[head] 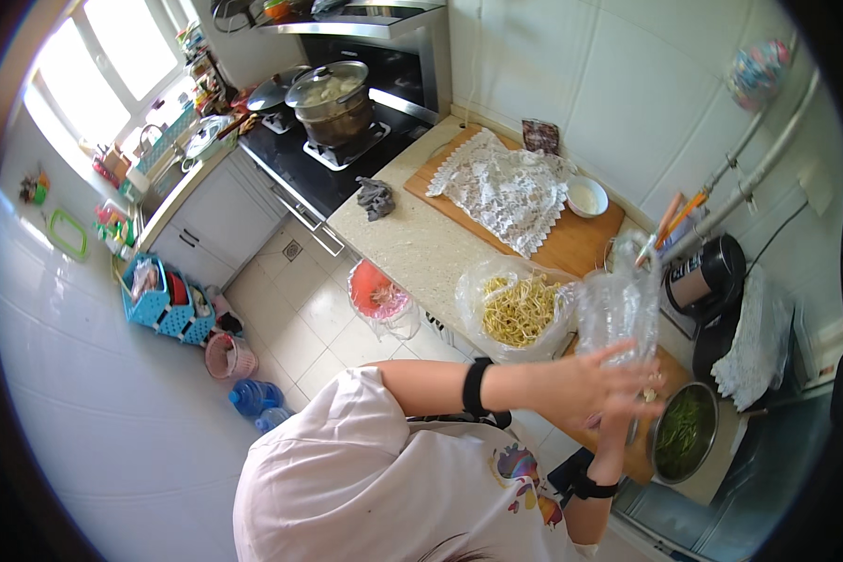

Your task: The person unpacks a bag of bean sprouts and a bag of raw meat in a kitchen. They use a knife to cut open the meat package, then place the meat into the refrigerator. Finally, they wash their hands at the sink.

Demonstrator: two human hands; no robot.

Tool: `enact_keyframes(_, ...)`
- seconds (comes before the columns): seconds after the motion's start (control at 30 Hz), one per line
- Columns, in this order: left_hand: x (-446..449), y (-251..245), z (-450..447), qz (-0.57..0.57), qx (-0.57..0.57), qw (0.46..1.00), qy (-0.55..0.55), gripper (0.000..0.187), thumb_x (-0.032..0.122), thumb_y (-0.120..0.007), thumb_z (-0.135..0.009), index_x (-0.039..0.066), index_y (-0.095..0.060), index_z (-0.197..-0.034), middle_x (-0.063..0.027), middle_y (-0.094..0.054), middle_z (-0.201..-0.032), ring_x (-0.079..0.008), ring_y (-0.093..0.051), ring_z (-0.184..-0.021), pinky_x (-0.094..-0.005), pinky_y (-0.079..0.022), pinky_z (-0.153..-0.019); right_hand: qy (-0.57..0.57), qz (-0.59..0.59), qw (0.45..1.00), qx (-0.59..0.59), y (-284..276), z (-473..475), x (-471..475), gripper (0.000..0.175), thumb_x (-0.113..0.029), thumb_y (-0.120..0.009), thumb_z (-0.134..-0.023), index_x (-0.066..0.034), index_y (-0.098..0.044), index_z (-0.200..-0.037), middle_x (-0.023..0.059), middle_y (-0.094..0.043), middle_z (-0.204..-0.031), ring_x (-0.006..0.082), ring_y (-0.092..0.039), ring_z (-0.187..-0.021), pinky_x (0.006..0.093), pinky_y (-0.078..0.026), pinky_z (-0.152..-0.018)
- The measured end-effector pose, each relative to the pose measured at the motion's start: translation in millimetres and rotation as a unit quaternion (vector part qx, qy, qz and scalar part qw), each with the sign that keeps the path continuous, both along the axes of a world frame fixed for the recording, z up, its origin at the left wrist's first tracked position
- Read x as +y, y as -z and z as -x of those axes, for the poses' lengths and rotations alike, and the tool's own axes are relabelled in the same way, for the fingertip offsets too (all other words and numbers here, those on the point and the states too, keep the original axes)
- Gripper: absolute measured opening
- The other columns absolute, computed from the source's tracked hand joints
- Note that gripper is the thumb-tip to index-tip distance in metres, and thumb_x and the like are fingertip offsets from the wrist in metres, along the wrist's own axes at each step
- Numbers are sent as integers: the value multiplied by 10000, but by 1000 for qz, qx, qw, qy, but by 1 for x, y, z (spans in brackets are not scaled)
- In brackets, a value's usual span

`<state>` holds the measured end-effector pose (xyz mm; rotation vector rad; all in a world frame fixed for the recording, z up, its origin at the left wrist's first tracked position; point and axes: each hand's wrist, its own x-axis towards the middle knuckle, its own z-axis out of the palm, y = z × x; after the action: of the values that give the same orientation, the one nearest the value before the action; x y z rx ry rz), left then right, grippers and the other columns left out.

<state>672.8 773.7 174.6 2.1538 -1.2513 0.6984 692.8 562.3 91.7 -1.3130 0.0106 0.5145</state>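
Observation:
My left hand (597, 390) is blurred, its fingers apart over the near cutting board (569, 421). Just past the fingertips is a clear plastic bag (618, 309); I cannot tell whether they touch it. Most of my right hand (615, 418) is hidden behind the left one, so what it holds is not visible. A narrow metallic edge, perhaps a knife (632, 431), shows beside it. Right of my hands stands a steel bowl (714, 435) of cut green vegetables (680, 430). An open plastic bag (472, 295) of bean sprouts (523, 309) sits on the counter beyond my left wrist.
White lace cloth (502, 183) covers part of a larger wooden board (597, 239), beside a small white bowl (587, 197). A lidded steamer pot (330, 105) stands on the stove (267, 158). A black electric kettle (706, 277) is by the wall. Below the counter is a red bin (372, 288).

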Motion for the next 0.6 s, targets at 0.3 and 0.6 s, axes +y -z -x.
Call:
enact_keyframes(0.3,17,37,-8,-127,94,976,-150,232,213,-562,-752,153,-648,-960,-28,-559,-961,-207,-517,-1075,-390,-374,-901,-116,129,983,-62,-56,21,48,294,-53,-729,-759,-1,-595,-1016,48,-613,-781,121,-596,-710,263,-470,-640)
enact_keyframes(0.6,13,68,-12,307,378,872,-51,316,163,-728,-720,17,-564,-948,-134,-596,-1033,-262,-594,-1015,-421,-415,-951,-50,-222,973,38,-52,30,49,203,-213,-568,-938,-25,-631,-980,107,-665,-991,184,-606,-952,316,-470,-832)
